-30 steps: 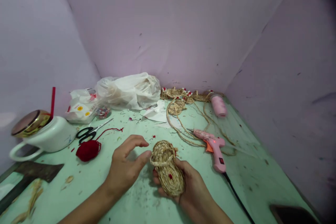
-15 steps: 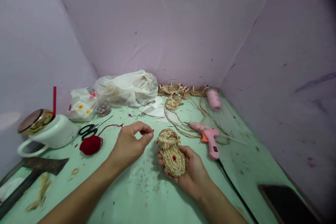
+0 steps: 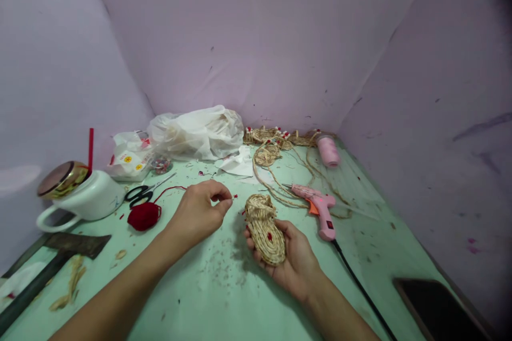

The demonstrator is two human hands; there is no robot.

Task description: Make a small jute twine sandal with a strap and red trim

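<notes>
A white mug [image 3: 96, 200] stands near a dark hatchet [image 3: 82, 245].

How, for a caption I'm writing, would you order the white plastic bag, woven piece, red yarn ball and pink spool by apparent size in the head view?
1. White plastic bag
2. Woven piece
3. Red yarn ball and pink spool: too alike to rank

The woven slipper [image 3: 267, 240] is straw-coloured, its braid running in oval rings around a red spot [image 3: 269, 236]. Pale pink covers the glue gun [image 3: 325, 221], set off by an orange trigger [image 3: 312, 208] and black cord [image 3: 362, 283]; the thread spool [image 3: 328, 152] is pink too. The yarn ball [image 3: 144, 217] is deep red, the scissors [image 3: 152, 188] black-handled, the mug [image 3: 100, 197] white with blue marks. Lilac walls [image 3: 240, 37] carry dark scuffs, and the mint-green counter [image 3: 192, 298] is speckled brown and grey.
</notes>
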